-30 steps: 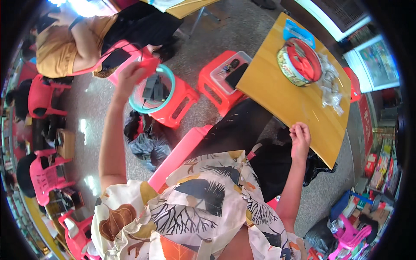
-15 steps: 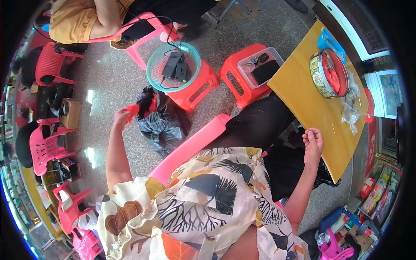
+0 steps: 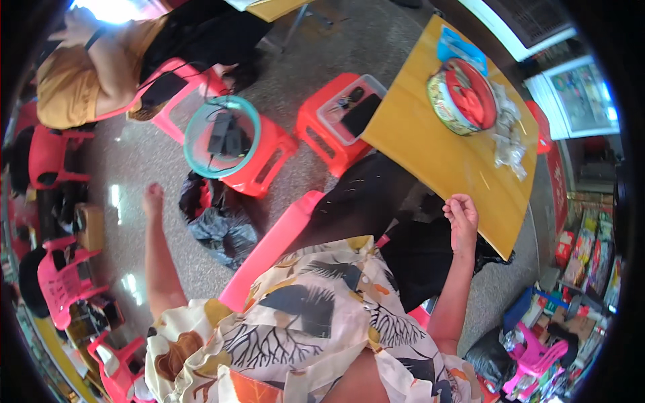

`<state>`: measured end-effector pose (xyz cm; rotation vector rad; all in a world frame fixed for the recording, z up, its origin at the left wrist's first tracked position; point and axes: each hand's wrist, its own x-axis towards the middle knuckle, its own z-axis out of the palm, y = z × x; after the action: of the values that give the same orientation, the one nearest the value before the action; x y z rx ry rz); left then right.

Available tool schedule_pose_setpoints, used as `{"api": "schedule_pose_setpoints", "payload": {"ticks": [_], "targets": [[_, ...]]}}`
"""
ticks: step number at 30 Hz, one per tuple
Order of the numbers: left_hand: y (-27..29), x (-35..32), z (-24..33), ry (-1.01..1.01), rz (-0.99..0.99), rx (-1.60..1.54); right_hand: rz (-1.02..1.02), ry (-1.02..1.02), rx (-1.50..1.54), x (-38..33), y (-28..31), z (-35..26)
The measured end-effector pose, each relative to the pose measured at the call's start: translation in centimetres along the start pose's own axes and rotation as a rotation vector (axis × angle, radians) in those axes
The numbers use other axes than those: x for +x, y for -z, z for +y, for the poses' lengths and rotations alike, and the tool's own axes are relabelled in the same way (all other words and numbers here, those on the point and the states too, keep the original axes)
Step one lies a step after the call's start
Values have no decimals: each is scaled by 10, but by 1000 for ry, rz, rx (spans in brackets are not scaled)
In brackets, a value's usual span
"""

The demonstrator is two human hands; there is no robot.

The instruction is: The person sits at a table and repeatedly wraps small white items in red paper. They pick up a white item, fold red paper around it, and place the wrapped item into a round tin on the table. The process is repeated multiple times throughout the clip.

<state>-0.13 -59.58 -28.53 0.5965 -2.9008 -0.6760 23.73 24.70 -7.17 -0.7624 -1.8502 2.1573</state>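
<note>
My left hand is raised over the floor with its fingers curled in, and nothing shows in it. Beside it stands a black plastic bag with some red material at its mouth. Near the front edge of the yellow table, my right hand is held palm up, its fingers bent together toward the thumb. Whatever those fingers pinch, if anything, is too small to make out. A round patterned tin holding red pieces stands on the table.
Crumpled clear plastic and a blue packet lie by the tin. A teal basket with black adapters sits on a red stool. Another red stool bears a clear tray. A seated person is at upper left.
The red piece that was in my left hand is no longer seen there, and that hand has moved left, away from the bag. My right hand stays bent by the table. The view has shifted.
</note>
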Motion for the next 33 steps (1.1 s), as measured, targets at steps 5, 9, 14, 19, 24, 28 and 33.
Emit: {"api": "schedule_pose_setpoints", "payload": {"ticks": [5, 9, 14, 19, 24, 28, 33], "targets": [[70, 27, 306, -364, 15, -699, 116, 87, 0, 3, 6, -11], [58, -20, 476, -742, -93, -732, 88, 83, -25, 10, 1, -3], [16, -117, 601, -1208, -312, -431, 84, 119, -199, 12, 33, -25], [-20, -161, 640, -1273, -492, -404, 436, 273, -496, 67, 133, -55], [-43, -168, 637, -1261, -529, -364, 675, 185, -799, 153, 162, -63], [-37, -168, 632, -1211, -551, -330, 571, 156, -1025, 192, 167, -51], [1, -175, 624, -1042, -531, -514, 253, 233, -58, 154, 121, -104]]}}
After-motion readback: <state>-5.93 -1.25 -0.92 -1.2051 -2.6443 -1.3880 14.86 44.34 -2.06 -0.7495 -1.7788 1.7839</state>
